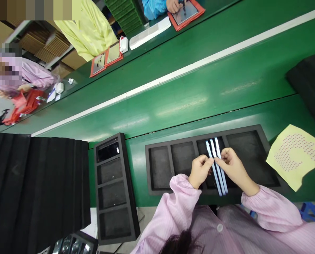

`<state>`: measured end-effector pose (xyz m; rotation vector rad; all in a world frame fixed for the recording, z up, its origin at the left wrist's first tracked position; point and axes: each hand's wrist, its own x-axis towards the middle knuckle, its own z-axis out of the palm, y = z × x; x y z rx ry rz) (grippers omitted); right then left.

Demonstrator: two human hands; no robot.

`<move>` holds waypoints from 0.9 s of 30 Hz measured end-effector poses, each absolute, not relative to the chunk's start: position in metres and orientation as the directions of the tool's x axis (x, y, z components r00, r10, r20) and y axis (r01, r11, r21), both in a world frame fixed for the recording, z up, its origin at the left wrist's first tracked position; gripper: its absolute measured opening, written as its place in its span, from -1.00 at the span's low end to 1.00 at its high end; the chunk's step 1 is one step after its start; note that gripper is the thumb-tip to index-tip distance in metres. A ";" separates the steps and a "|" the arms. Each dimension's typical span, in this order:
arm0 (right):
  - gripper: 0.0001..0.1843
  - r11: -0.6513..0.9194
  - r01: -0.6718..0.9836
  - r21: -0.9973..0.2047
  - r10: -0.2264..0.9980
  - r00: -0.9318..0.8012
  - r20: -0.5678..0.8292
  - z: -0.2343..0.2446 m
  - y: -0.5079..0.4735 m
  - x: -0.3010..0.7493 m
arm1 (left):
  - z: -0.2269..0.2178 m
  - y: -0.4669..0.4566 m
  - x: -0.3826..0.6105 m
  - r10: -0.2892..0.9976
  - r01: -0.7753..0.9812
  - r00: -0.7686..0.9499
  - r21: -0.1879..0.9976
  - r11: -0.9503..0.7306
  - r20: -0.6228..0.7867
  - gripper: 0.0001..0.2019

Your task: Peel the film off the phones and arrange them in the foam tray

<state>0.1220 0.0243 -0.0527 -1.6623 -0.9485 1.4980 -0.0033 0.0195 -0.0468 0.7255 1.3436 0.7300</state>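
Note:
Three thin flat panels with pale blue, shiny edges [221, 178] stand on edge side by side over a black foam tray [160, 144]. My left hand [200, 170] is closed on them from the left, thumb and fingers pinching near their middle. From the other side my right hand [233, 168] pinches the same panels, its thumb close to the left thumb. Their broad faces are mostly hidden. Beneath them lies one of the tray's compartments, partly covered by my hands.
Left stands another black foam tray [129, 197] with a dark glossy panel [108, 151] in its far compartment. Beyond it rises a tall black foam stack [38, 183]. A yellow dotted sheet [286, 151] lies right. Co-workers sit across the green bench [189, 88], near red-edged pouches [186, 25].

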 end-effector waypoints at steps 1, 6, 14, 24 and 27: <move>-0.47 -0.499 0.061 -0.864 0.866 0.047 -0.497 -0.051 0.025 0.122 | -0.048 0.020 -0.003 0.801 -0.043 0.082 0.801 0.597 -0.593 -0.43; -0.49 -0.544 0.011 -0.839 0.837 -0.059 -0.544 -0.040 0.033 0.124 | -0.049 0.025 -0.001 0.765 -0.029 0.074 0.766 0.642 -0.639 -0.45; -0.47 -0.572 -0.038 -0.819 0.817 -0.111 -0.565 -0.037 0.038 0.124 | -0.046 0.028 -0.002 0.759 -0.019 0.083 0.760 0.649 -0.646 -0.49; -0.44 -0.586 0.036 -0.809 0.806 -0.074 -0.587 -0.035 0.046 0.123 | -0.049 0.031 0.004 0.798 0.028 -0.011 0.798 0.602 -0.602 -0.48; -0.43 -0.588 0.087 -0.804 0.803 -0.060 -0.593 -0.033 0.047 0.123 | -0.049 0.031 0.005 0.818 0.045 -0.036 0.817 0.575 -0.573 -0.47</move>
